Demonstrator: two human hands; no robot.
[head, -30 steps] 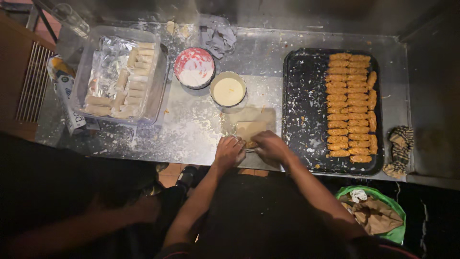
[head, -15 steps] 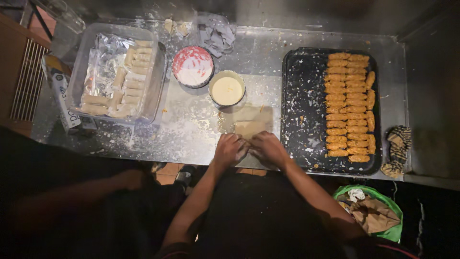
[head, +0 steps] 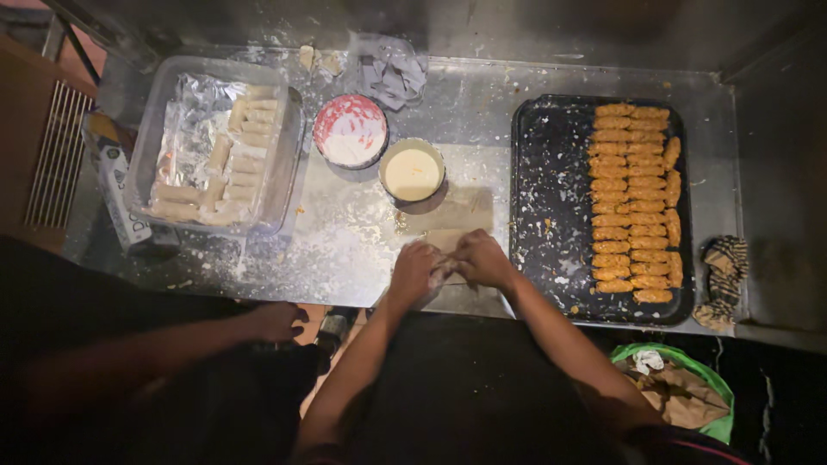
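Note:
My left hand (head: pixel 415 271) and my right hand (head: pixel 482 257) meet at the near edge of a floury metal counter (head: pixel 482 112), fingers curled together over the near end of a thin pale wrapper sheet (head: pixel 457 215). What lies under the fingers is hidden. Just beyond the sheet stands a small bowl of pale batter (head: pixel 413 173). Beside it is a red and white bowl of white paste (head: pixel 350 131). A black tray (head: pixel 551 207) on the right carries several rows of crumbed orange rolls (head: pixel 633 202).
A clear plastic tub lined with foil (head: pixel 215 146) holds several pale uncoated rolls at the left. A crumpled grey cloth (head: pixel 392 69) lies at the back. Another person's hand (head: pixel 276 320) rests at the near left edge. A striped cloth (head: pixel 724 275) and a green bag (head: pixel 680 396) sit right.
My hands stay together on the sheet's near end, which has shortened as it is rolled toward me. The other person's hand at the left has shifted right, nearer the counter.

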